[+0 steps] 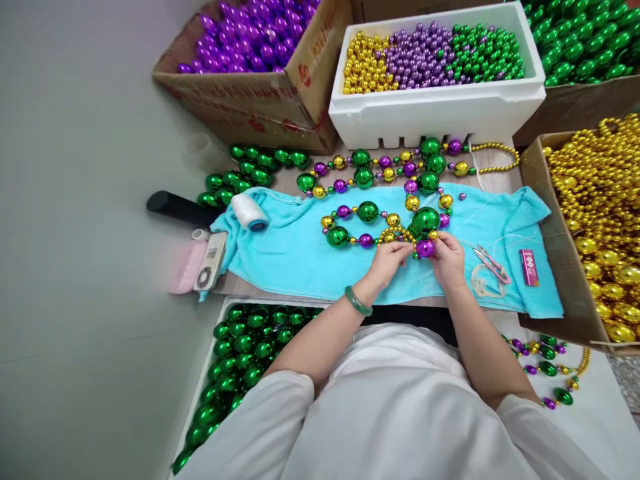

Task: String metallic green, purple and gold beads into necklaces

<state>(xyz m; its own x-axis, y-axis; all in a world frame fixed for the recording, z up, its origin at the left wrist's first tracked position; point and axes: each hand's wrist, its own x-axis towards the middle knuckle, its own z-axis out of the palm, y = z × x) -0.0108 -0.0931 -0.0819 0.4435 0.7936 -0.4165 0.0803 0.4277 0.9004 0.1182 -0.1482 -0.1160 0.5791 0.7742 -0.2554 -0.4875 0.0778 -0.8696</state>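
Observation:
My left hand (389, 261) and my right hand (449, 258) meet over a turquoise towel (295, 257). Both are pinched closed around a purple bead (425, 248) at the near end of a bead string (367, 212) of green, purple and gold balls. A big green ball (425, 221) sits just beyond my fingers. The string loops away across the towel toward a white foam box (435, 110). A green bangle (357, 301) circles my left wrist.
Boxes of purple beads (250, 33), green beads (580, 37) and gold beads (600, 200) ring the table. On the towel lie a white thread spool (249, 212), small snips (493, 263) and a pink lighter (529, 267). A tray of green beads (235, 360) sits near left.

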